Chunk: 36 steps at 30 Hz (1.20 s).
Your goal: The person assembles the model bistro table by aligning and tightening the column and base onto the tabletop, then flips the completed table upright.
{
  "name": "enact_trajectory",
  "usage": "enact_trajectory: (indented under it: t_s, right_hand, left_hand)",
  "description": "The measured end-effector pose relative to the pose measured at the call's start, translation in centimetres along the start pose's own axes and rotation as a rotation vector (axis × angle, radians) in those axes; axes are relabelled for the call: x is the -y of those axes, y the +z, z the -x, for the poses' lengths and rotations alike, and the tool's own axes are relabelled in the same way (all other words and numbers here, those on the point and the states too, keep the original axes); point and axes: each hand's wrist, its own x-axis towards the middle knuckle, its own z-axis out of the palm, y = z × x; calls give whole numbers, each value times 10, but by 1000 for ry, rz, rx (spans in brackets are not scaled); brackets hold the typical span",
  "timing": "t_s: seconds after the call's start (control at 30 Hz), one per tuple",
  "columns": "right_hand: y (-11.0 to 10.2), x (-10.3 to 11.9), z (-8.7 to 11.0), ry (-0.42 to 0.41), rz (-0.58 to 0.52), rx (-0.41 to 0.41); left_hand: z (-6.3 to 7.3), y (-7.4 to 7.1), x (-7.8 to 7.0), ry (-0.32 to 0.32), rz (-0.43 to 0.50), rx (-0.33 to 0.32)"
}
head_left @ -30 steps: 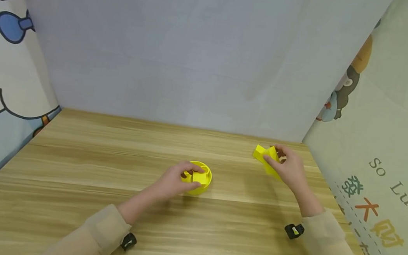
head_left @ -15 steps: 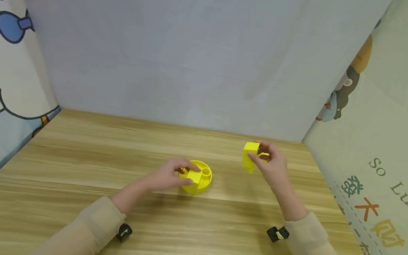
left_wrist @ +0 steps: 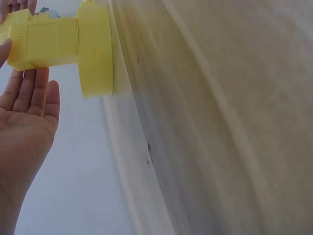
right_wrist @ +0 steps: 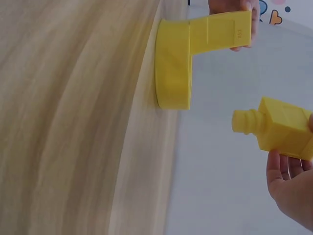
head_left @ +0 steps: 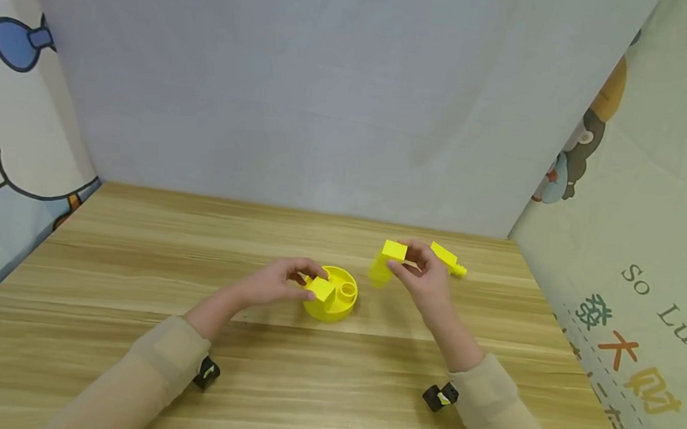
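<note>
In the head view a round yellow tray-like base (head_left: 329, 315) sits on the table, with a raised ring socket (head_left: 347, 291) inside it. A yellow bottle-shaped block (head_left: 322, 289) stands in the base, and my left hand (head_left: 271, 282) grips its upper end between thumb and fingers. To the right, my right hand (head_left: 431, 289) holds a second yellow bottle-shaped block (right_wrist: 286, 127) above the table, its ridged neck pointing down. That neck is apart from the base (right_wrist: 173, 63) in the right wrist view. Behind my right hand lies a third yellow block (head_left: 444, 255) with a ridged neck.
The wood-grain table (head_left: 309, 389) ends at a pale backdrop (head_left: 303, 107). Printed panels stand at the left (head_left: 37, 104) and right (head_left: 630, 258) sides. A small black device (head_left: 440, 396) sits at each sleeve cuff.
My right hand has moved left toward the base with its block, turning it, leaving the third block in sight on the table. My left hand has shifted slightly left with the block in the base.
</note>
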Motion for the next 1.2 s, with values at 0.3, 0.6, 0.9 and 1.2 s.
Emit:
enact_trajectory:
  t_s: [0.3, 0.6, 0.9, 1.2]
  right_hand:
    - [18, -8, -2, 25, -27, 54]
    - [31, -15, -7, 110, 6, 63]
    - [34, -16, -9, 124, 37, 79]
    - [35, -17, -9, 111, 65, 121]
  left_hand:
    - [-6, -14, 5, 22, 75, 31]
    - [-11, -24, 9, -61, 198, 14]
    - [-21, -31, 10, -90, 243, -30]
    - [-27, -34, 6, -111, 191, -78]
